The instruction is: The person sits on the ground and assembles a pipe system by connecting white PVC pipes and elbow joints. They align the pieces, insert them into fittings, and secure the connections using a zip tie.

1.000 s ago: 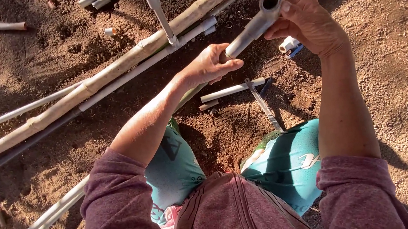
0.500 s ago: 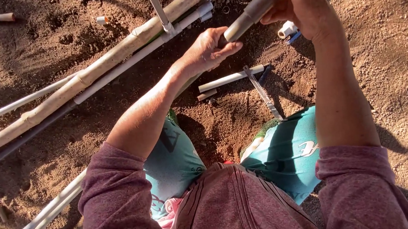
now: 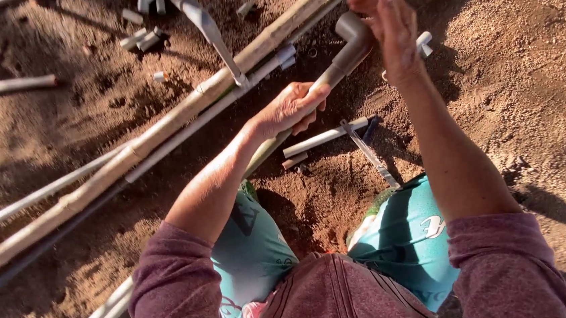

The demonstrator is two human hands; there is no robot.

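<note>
Around grey pipe (image 3: 330, 76), left fingers (image 3: 305, 97).

The setting is outdoors. The ground (image 3: 532, 79) is bare reddish-brown soil, loose and granular, with small stones and clods scattered across it. There are no walls, windows or furniture in view. Light is strong, low-angle sunlight: the right portion of the soil is brightly lit, while long dark shadows cover the upper centre and the left side. A long bamboo pole (image 3: 128, 154) lies diagonally across the soil from lower left to upper right. Thin pale pipes (image 3: 37, 196) lie alongside it. Short cut pipe offcuts (image 3: 18, 83) lie scattered at the upper left, partly in shadow.
</note>
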